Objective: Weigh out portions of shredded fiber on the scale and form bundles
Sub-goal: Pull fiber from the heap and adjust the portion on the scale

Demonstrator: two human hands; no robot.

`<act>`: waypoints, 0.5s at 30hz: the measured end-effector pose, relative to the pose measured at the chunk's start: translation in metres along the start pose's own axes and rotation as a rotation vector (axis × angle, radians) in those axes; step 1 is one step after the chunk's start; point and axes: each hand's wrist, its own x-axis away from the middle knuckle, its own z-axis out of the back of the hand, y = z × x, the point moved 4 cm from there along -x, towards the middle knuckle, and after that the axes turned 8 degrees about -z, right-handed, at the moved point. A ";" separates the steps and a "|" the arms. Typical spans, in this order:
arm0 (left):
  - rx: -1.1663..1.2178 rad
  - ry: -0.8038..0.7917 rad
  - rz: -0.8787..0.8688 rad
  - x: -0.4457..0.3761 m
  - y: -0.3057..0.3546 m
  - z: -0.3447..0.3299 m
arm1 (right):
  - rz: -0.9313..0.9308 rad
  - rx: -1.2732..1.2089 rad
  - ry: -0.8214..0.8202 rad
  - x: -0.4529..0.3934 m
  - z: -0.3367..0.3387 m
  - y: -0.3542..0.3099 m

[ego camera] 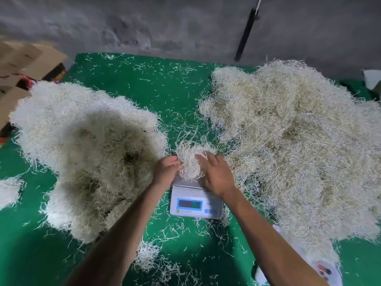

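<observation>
While I look down through the head camera, the biggest thing I see is the green bench (156, 85), littered with stray strands. To the outside of my right hand (214, 174) spreads the loose heap (299, 145), tan and tangled, its near edge just beside that hand. Out past my left hand (166, 169) sits the pale mound (82, 145), whiter and more packed, which I judge to be the finished side. Cardboard boxes (24, 62) stand beyond that mound, far from either hand.

Between my hands is the scale (195, 201), its lit display facing me below my wrists; I cannot read the digits. On its platform rests the portion (190, 162), a small pale tuft of fine, crinkled shreds, roughly round with no clear long axis, a few strands trailing away from me.

Both hands are on it. My left hand cups the portion's left flank with fingers curled against the fiber. My right hand lies over its right side with fingers spread and nearly straight. Neither is nearer; the portion sits squarely between them, so I judge the coming gather must close inward from both sides.
</observation>
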 end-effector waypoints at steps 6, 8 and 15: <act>-0.075 -0.117 -0.102 0.024 0.000 -0.009 | 0.058 -0.177 -0.054 0.024 0.002 -0.007; -0.141 -0.124 -0.176 0.029 0.006 -0.013 | 0.050 -0.299 -0.008 0.034 0.014 -0.014; -0.042 0.070 -0.131 0.058 -0.007 0.011 | -0.349 -0.460 0.312 0.088 0.020 0.018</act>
